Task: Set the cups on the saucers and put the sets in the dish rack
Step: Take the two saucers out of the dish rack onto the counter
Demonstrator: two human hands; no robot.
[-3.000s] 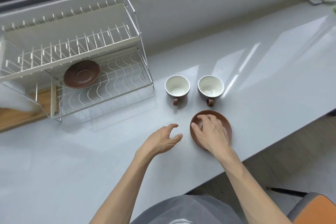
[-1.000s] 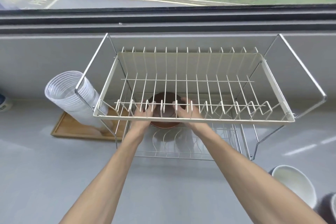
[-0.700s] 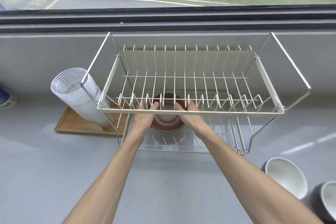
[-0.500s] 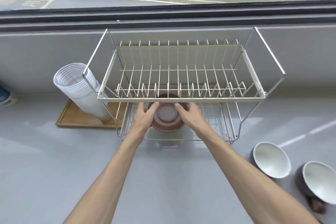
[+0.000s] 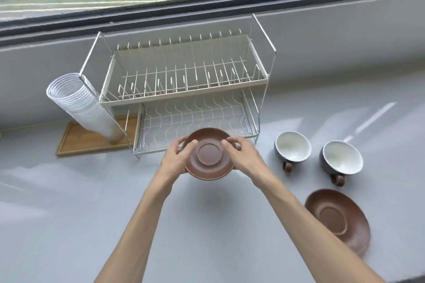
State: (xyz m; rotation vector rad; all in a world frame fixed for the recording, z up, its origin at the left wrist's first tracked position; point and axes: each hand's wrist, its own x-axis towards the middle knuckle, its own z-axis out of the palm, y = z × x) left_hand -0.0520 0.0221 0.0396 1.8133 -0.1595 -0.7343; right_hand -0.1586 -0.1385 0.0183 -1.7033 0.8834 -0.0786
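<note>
Saucer sits mid-frame, gripped at its rim by left hand and right hand. Both grips close on it just below the dish rack.

Brown saucer held above counter; 2nd saucer, 2 cups on counter.

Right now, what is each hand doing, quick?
Left hand: closed on the left edge of the brown saucer, held up.
Right hand: closed on the same saucer's right edge.

Both hands' fingers vanish behind the held saucer.
</note>
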